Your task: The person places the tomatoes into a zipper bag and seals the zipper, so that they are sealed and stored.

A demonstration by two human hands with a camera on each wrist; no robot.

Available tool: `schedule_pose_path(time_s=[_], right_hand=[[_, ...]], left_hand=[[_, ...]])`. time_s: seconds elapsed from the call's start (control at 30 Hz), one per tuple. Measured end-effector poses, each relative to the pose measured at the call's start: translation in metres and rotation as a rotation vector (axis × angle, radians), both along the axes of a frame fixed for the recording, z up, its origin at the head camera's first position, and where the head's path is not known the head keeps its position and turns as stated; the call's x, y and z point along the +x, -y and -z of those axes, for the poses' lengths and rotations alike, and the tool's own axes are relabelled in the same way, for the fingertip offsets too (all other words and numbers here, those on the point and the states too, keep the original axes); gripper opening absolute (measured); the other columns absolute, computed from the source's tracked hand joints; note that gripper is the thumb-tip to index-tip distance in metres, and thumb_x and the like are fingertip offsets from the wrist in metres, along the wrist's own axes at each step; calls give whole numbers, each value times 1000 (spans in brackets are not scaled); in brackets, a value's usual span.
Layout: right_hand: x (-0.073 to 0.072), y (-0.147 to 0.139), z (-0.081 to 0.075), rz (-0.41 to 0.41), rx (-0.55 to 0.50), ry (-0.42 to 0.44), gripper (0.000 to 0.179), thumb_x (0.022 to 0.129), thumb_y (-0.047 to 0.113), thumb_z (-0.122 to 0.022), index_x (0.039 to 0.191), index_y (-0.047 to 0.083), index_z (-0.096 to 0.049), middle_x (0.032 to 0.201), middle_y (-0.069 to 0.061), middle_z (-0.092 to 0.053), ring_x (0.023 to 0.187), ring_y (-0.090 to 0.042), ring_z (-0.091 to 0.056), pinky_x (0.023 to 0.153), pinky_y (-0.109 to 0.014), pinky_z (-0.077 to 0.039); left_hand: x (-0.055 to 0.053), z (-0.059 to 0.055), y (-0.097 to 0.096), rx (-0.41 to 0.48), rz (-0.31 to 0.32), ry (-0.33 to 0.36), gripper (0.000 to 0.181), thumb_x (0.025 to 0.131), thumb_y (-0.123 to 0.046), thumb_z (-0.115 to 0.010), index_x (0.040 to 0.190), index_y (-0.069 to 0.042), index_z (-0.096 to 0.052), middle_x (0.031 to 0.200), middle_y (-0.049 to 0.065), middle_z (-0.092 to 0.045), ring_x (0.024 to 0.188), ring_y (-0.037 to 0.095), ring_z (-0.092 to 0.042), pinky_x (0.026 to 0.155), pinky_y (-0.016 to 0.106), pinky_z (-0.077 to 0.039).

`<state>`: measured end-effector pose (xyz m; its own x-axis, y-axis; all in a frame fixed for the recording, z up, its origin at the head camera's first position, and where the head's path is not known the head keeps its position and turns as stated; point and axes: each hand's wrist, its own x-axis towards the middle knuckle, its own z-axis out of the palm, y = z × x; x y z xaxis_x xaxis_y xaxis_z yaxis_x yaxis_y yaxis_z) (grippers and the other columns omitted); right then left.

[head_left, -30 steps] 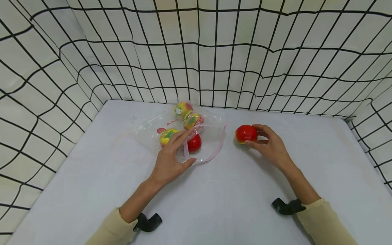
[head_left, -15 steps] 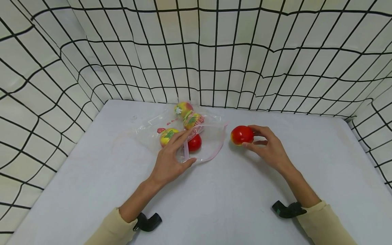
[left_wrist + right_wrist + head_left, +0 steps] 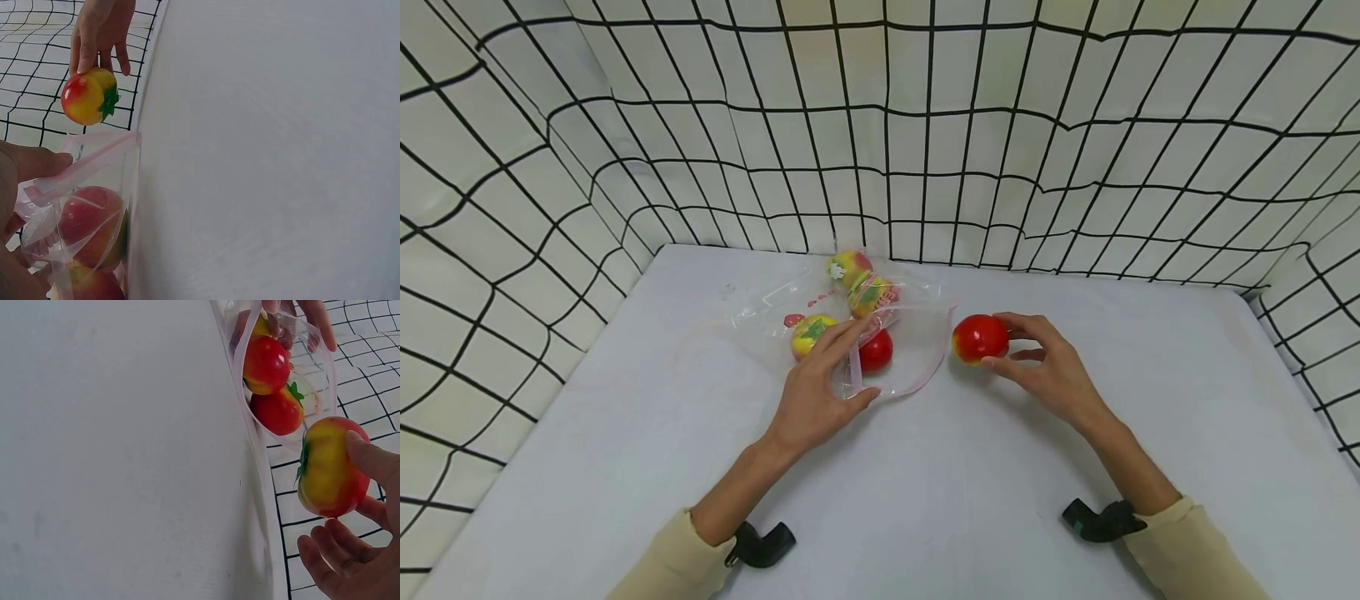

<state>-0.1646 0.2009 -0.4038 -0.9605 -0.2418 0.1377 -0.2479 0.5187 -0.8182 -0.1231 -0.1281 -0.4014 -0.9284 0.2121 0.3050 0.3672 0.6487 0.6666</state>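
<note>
My right hand (image 3: 1051,367) holds a glossy red-and-yellow tomato (image 3: 980,338) between thumb and fingers, just right of a clear plastic zip bag (image 3: 917,354). In the right wrist view the held tomato (image 3: 328,472) shows a green leafy top facing the bag's mouth, a small gap apart. My left hand (image 3: 811,402) grips the bag near its pink-edged opening, thumb at the rim (image 3: 94,165); part of its fingers is hidden. Several similar tomatoes (image 3: 876,350) lie inside the bag, seen through the plastic. The mouth stands spread in the right wrist view.
The white table (image 3: 925,492) carries the bag at its far middle. A black wire grid (image 3: 925,142) over white sheeting rises behind the table and along both sides. Black wrist cameras (image 3: 763,546) sit at both cuffs.
My right hand has moved left and slightly toward me with the tomato, which is now close to the bag's opening. The left hand and the bag have stayed in place.
</note>
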Motion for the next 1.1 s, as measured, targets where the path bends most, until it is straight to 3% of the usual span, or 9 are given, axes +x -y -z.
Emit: schedule_pose_path(time_s=[1.1], right_hand=[[8,19,9,-74,-23,-12,66,88,21,-84,148,22,-56,130,-6,-62,118,-23,-61,89,-20,-59]], left_hand=[[0,0,-1,19,-3,27,95,79,-14,-91,159,-30,-43,154,2,-52,146,22,-47,105,47,-58]])
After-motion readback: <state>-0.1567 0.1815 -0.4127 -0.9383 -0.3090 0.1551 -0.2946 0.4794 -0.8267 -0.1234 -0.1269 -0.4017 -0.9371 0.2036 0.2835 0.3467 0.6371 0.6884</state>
